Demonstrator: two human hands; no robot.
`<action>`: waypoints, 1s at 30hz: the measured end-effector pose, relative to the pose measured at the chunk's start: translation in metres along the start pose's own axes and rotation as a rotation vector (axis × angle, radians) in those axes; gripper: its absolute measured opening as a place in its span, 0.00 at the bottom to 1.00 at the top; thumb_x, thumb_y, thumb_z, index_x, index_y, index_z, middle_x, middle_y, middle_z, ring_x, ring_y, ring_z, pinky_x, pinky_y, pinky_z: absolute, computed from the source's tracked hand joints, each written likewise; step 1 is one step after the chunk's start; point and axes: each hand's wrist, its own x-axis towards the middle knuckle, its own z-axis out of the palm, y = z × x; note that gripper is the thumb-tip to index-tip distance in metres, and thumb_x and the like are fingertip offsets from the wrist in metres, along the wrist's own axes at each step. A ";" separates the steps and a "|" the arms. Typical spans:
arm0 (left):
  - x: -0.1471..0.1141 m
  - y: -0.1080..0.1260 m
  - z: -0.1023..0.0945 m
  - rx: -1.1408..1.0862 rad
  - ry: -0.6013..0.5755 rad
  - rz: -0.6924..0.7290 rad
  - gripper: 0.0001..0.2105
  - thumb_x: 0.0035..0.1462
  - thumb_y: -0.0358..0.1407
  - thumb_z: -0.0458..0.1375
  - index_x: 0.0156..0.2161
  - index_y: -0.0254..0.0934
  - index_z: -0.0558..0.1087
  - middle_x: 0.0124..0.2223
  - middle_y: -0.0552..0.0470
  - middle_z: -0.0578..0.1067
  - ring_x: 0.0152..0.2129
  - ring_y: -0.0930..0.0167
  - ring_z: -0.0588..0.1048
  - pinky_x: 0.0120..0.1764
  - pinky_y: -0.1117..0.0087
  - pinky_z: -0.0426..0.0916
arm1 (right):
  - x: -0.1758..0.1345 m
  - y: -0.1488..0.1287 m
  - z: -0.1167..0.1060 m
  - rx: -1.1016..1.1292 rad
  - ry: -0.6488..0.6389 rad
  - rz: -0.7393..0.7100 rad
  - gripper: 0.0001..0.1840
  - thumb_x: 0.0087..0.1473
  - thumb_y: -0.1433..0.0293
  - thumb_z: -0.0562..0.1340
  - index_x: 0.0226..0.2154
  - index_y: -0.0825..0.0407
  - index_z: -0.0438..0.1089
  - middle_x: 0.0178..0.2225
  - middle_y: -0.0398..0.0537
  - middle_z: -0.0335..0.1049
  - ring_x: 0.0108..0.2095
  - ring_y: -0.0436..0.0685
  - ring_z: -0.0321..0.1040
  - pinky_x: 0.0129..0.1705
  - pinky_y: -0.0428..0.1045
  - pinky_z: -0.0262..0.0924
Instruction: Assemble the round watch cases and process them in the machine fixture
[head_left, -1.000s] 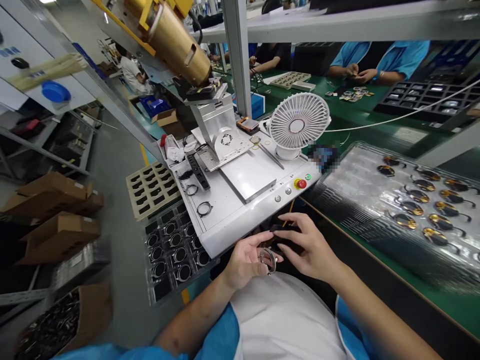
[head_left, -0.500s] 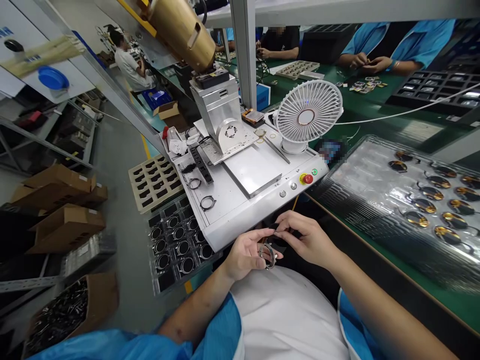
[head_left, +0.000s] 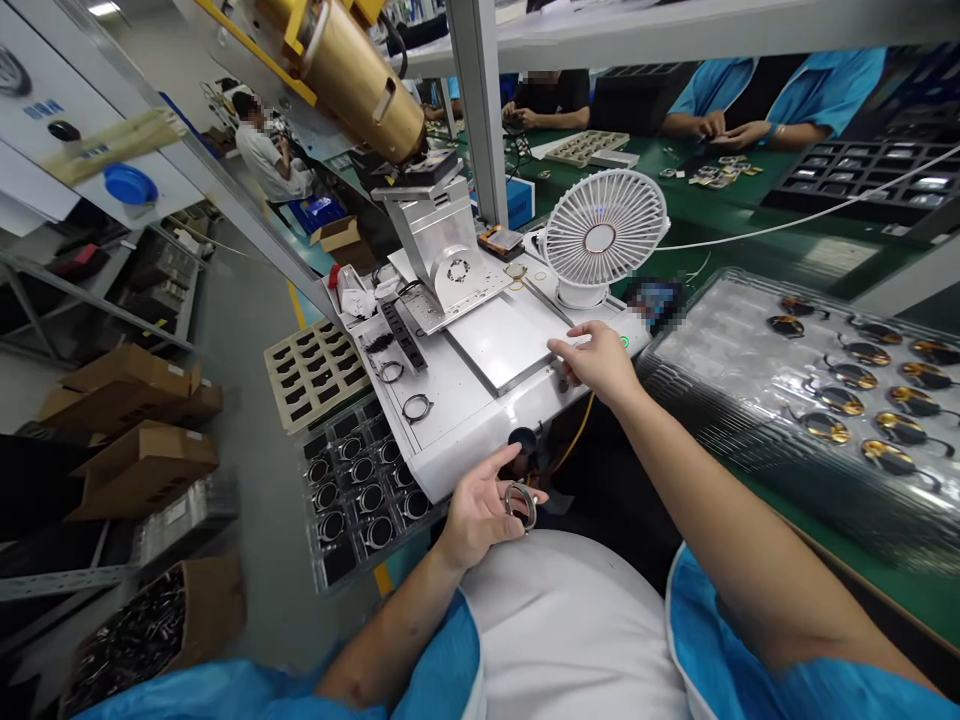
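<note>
My left hand [head_left: 480, 510] is low in front of my body, its fingers curled round a silver-grey metal ring [head_left: 520, 507] that looks like a watch case. At the tip of its index finger shows a small dark round piece [head_left: 523, 440]; whether the finger touches it I cannot tell. My right hand [head_left: 600, 362] reaches over the front edge of the white machine base [head_left: 457, 450], beside the flat metal plate [head_left: 499, 345]. Its thumb and index finger are apart, and I see nothing between them. Two dark rings, one of them the nearer ring [head_left: 417, 407], lie on the base.
A white fan [head_left: 600, 235] stands behind my right hand. Left of the base are a tray of round watch parts [head_left: 360, 470] and a beige slotted tray [head_left: 315, 370]. A clear plastic tray [head_left: 720, 340] with amber-and-black parts is at right. Co-workers sit across the green bench.
My right hand has left my left hand's fingertips and moved up and forward to the machine's front edge. My left hand keeps the metal ring, shifted slightly left.
</note>
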 end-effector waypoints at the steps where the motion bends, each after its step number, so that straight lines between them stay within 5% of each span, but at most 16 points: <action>1: -0.003 -0.002 -0.001 0.068 0.010 0.031 0.51 0.40 0.42 0.79 0.69 0.36 0.63 0.56 0.32 0.79 0.43 0.59 0.83 0.41 0.65 0.76 | -0.009 0.007 -0.001 0.006 0.026 -0.028 0.21 0.52 0.59 0.73 0.37 0.49 0.62 0.17 0.37 0.67 0.13 0.50 0.59 0.17 0.44 0.53; 3: -0.006 -0.008 0.000 0.245 0.036 0.121 0.51 0.42 0.38 0.79 0.70 0.42 0.60 0.72 0.29 0.60 0.46 0.57 0.82 0.43 0.62 0.78 | -0.036 0.024 -0.002 0.055 -0.009 -0.080 0.21 0.52 0.55 0.72 0.34 0.50 0.65 0.18 0.39 0.67 0.15 0.50 0.60 0.18 0.45 0.54; 6: -0.004 -0.016 0.005 0.548 0.003 0.254 0.53 0.46 0.33 0.77 0.73 0.49 0.54 0.77 0.32 0.41 0.48 0.56 0.82 0.45 0.58 0.80 | -0.084 0.048 0.003 0.223 -0.260 -0.073 0.24 0.50 0.49 0.72 0.34 0.53 0.72 0.28 0.49 0.75 0.24 0.54 0.70 0.23 0.47 0.64; 8: 0.002 -0.020 0.010 0.723 -0.086 0.278 0.54 0.48 0.34 0.75 0.74 0.49 0.49 0.77 0.31 0.42 0.50 0.53 0.81 0.49 0.54 0.79 | -0.109 0.059 0.007 0.348 -0.378 -0.050 0.28 0.49 0.49 0.73 0.42 0.53 0.76 0.38 0.53 0.79 0.34 0.60 0.75 0.31 0.51 0.72; 11: 0.012 -0.021 0.017 0.891 -0.209 0.245 0.54 0.50 0.38 0.74 0.75 0.45 0.47 0.76 0.31 0.48 0.54 0.50 0.78 0.55 0.49 0.76 | -0.125 0.065 0.008 0.454 -0.339 -0.020 0.29 0.50 0.51 0.74 0.49 0.51 0.77 0.41 0.53 0.80 0.41 0.61 0.76 0.40 0.54 0.74; 15: 0.019 -0.022 0.020 0.722 -0.259 0.246 0.49 0.47 0.38 0.76 0.71 0.47 0.57 0.77 0.32 0.46 0.48 0.54 0.82 0.47 0.54 0.81 | -0.120 0.062 -0.005 0.507 -0.255 0.041 0.21 0.50 0.54 0.75 0.38 0.52 0.80 0.32 0.49 0.79 0.31 0.55 0.74 0.35 0.49 0.72; 20: 0.021 -0.023 0.014 0.454 -0.185 0.223 0.45 0.40 0.34 0.79 0.63 0.45 0.65 0.77 0.30 0.37 0.46 0.56 0.83 0.43 0.60 0.82 | -0.115 0.054 -0.017 0.438 -0.330 0.091 0.22 0.47 0.52 0.76 0.32 0.53 0.78 0.21 0.45 0.73 0.22 0.53 0.70 0.28 0.48 0.71; 26: 0.020 -0.023 0.007 0.740 -0.331 0.268 0.41 0.45 0.38 0.76 0.64 0.41 0.65 0.76 0.27 0.48 0.46 0.55 0.83 0.48 0.54 0.80 | -0.114 0.051 -0.017 0.385 -0.340 0.163 0.25 0.39 0.53 0.80 0.31 0.54 0.78 0.24 0.48 0.76 0.23 0.56 0.75 0.28 0.49 0.74; 30: 0.021 -0.022 0.006 0.955 -0.327 0.242 0.43 0.50 0.37 0.73 0.69 0.43 0.61 0.75 0.30 0.52 0.50 0.50 0.81 0.52 0.48 0.77 | -0.114 0.054 -0.016 0.439 -0.358 0.185 0.26 0.33 0.54 0.82 0.30 0.55 0.78 0.25 0.49 0.77 0.25 0.56 0.76 0.30 0.49 0.75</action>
